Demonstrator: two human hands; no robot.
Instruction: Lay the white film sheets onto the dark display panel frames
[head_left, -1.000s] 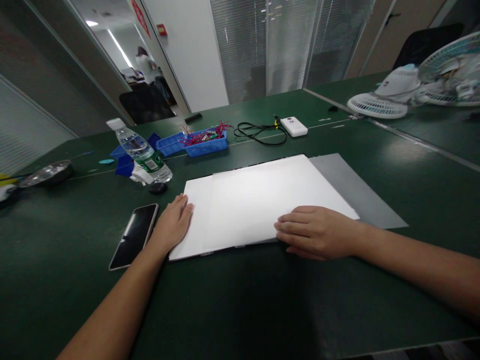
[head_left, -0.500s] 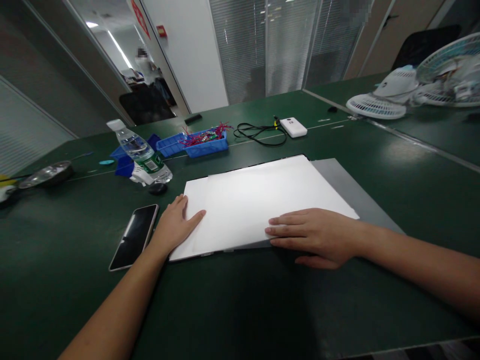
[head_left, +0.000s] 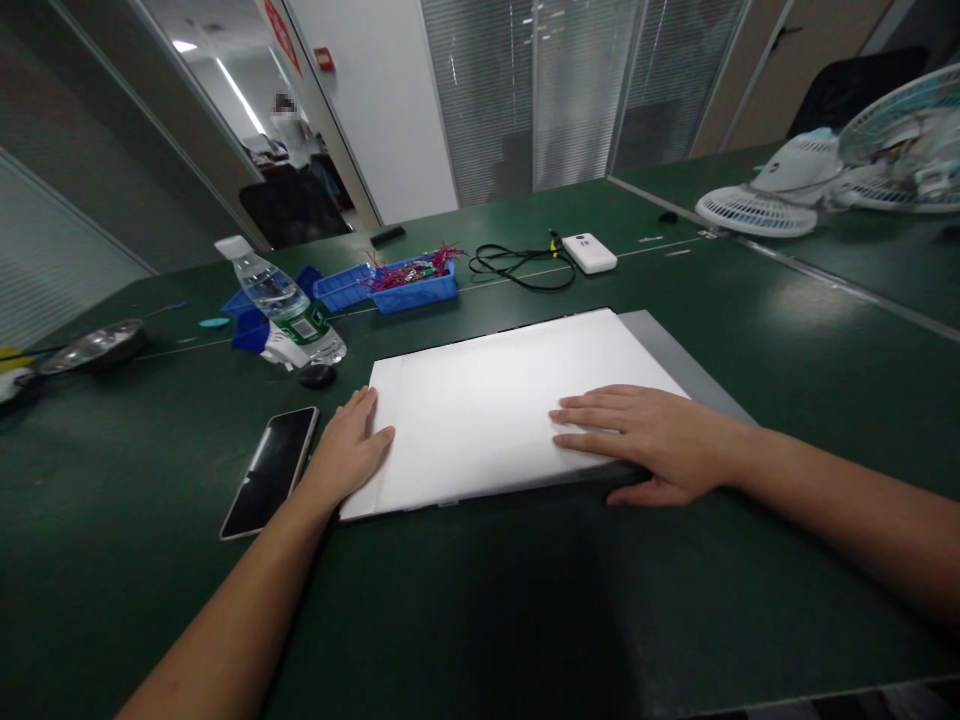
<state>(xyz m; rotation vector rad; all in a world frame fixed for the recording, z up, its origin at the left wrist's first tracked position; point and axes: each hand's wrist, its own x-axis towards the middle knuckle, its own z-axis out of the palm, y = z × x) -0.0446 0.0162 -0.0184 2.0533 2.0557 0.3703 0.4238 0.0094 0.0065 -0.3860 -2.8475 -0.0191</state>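
Note:
A flat white sheet (head_left: 480,400) lies on the green table, covering most of a dark-edged flat thing beneath it. A grey sheet (head_left: 675,355) sticks out from under its right side. My left hand (head_left: 351,448) rests at the white sheet's left edge, thumb spread over the surface and the other fingers along the edge. My right hand (head_left: 645,440) lies on the sheet's near right part, fingers stretched out flat, its thumb off the near edge. Neither hand is closed around anything. What exactly lies under the white sheet is hidden.
Left of the sheet are a phone (head_left: 271,470), a black computer mouse (head_left: 317,376) and a tilted water bottle (head_left: 289,305). Behind stand a blue tray (head_left: 415,292) of red wires, a coiled black cable (head_left: 517,268) and a white box (head_left: 590,253). A fan (head_left: 795,180) lies far right.
The grey sheet has slid left, so less of it shows on the right. My right hand has shifted slightly away from me; the white sheet's left part now looks more even.

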